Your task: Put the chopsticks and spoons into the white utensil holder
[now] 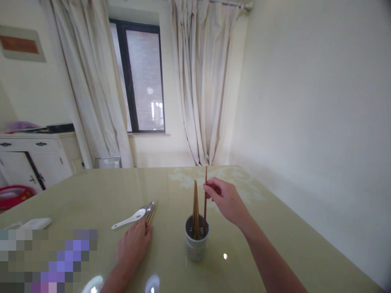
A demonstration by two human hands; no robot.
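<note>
My right hand point(224, 200) pinches a dark red-brown chopstick point(205, 203) near its top, holding it upright with its lower end inside a white perforated utensil holder point(196, 243) on the table. A pair of lighter wooden chopsticks point(195, 209) stands in the same holder. My left hand point(133, 244) lies on the table to the holder's left, fingers closed over the near ends of more chopsticks point(152, 213). A white ceramic spoon point(130, 219) and a metal spoon point(149, 208) lie just beyond that hand.
The pale green glass-topped table point(275, 228) runs close to the wall on the right. A white folded cloth point(35, 223) lies at the far left. A white cabinet point(36, 156), a red basin point(14, 195), curtains and a window point(142, 77) stand behind.
</note>
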